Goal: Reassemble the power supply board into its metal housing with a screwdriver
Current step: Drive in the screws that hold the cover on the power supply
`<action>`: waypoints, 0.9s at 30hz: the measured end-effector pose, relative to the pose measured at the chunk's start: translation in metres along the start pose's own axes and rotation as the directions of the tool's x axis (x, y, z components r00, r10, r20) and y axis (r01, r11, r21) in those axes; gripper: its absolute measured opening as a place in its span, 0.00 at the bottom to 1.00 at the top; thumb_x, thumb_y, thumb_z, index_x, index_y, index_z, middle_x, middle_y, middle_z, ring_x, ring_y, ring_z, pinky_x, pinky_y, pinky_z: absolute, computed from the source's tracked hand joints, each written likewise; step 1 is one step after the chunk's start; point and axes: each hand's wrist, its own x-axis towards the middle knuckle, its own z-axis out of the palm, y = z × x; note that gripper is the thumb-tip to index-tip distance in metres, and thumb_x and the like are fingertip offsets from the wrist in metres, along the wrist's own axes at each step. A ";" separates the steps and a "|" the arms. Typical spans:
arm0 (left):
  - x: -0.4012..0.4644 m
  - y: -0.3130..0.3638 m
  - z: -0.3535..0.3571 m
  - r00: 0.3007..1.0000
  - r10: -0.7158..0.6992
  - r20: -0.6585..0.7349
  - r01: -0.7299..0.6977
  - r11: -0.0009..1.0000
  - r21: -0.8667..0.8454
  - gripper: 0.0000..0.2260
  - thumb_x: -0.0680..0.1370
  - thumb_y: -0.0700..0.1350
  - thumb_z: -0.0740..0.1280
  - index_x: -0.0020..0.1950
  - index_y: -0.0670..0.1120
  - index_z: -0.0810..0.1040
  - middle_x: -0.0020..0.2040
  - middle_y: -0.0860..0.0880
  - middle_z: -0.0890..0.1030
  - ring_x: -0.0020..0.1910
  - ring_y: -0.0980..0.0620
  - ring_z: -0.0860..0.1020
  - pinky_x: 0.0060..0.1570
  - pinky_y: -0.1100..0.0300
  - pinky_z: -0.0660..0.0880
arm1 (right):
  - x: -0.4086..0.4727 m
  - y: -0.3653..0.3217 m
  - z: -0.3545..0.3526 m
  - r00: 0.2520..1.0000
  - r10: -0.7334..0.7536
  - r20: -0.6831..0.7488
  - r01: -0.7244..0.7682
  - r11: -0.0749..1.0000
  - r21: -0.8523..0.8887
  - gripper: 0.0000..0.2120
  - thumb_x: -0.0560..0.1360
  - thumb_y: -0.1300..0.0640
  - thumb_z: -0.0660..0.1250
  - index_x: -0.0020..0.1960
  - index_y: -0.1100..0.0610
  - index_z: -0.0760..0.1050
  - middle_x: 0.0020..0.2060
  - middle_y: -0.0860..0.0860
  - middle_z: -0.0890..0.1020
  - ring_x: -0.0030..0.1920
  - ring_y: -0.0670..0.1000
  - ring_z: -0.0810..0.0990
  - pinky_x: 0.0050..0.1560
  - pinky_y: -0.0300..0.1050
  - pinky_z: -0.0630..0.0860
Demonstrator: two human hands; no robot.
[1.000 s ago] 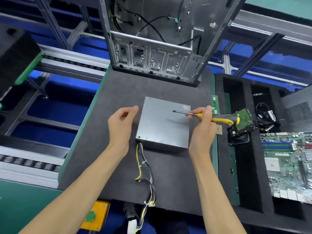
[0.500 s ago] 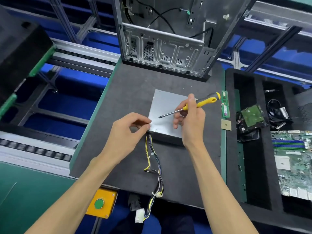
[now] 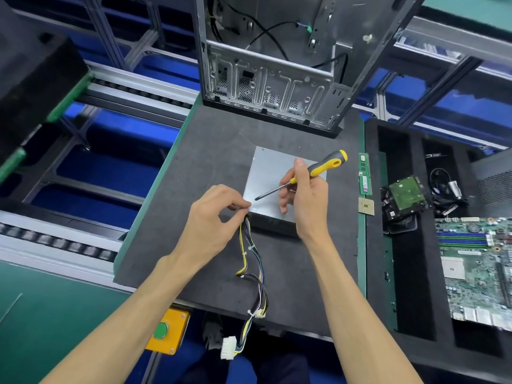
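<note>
Cable harness [image 3: 250,261] trailing off the foam mat's [image 3: 210,167] near edge; left hand [image 3: 213,217] pinching, probably a screw, at the metal housing's [image 3: 273,176] near-left corner; right hand [image 3: 307,195] gripping the screwdriver [image 3: 299,177], tip hovering close. Next: seating the tip squarely.

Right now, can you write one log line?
left hand: pinching at housing corner | right hand: holds screwdriver | housing: on mat
</note>
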 end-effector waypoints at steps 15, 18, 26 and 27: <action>0.008 0.017 0.006 0.954 -0.291 0.069 0.299 0.918 -0.260 0.09 0.75 0.38 0.73 0.50 0.51 0.82 0.43 0.56 0.84 0.46 0.52 0.82 0.52 0.65 0.77 | 0.001 -0.002 0.001 1.000 0.010 0.018 -0.010 1.000 0.016 0.22 0.81 0.46 0.61 0.29 0.49 0.78 0.25 0.51 0.76 0.23 0.49 0.72 0.22 0.40 0.69; 0.010 0.015 0.008 0.956 -0.289 0.055 0.293 0.924 -0.245 0.08 0.75 0.38 0.73 0.48 0.51 0.83 0.43 0.57 0.84 0.46 0.52 0.82 0.52 0.64 0.77 | 0.002 -0.002 0.001 1.000 0.013 0.014 -0.013 1.000 0.027 0.22 0.81 0.46 0.61 0.29 0.50 0.78 0.24 0.51 0.76 0.22 0.49 0.72 0.22 0.39 0.69; 0.013 0.014 0.008 0.984 -0.174 0.041 0.178 0.977 -0.119 0.10 0.74 0.36 0.71 0.50 0.50 0.82 0.45 0.56 0.83 0.44 0.54 0.82 0.49 0.66 0.77 | 0.002 -0.001 0.000 1.000 -0.005 0.017 0.004 0.999 0.034 0.22 0.82 0.49 0.61 0.31 0.52 0.77 0.24 0.51 0.76 0.22 0.49 0.72 0.21 0.39 0.69; 0.014 0.013 0.008 0.989 -0.135 0.053 0.139 0.987 -0.081 0.11 0.74 0.35 0.70 0.52 0.49 0.82 0.46 0.55 0.82 0.44 0.53 0.81 0.49 0.64 0.78 | 0.002 0.000 0.000 1.000 -0.008 0.017 0.007 1.000 0.029 0.21 0.82 0.49 0.61 0.32 0.53 0.76 0.24 0.51 0.75 0.22 0.49 0.72 0.21 0.39 0.69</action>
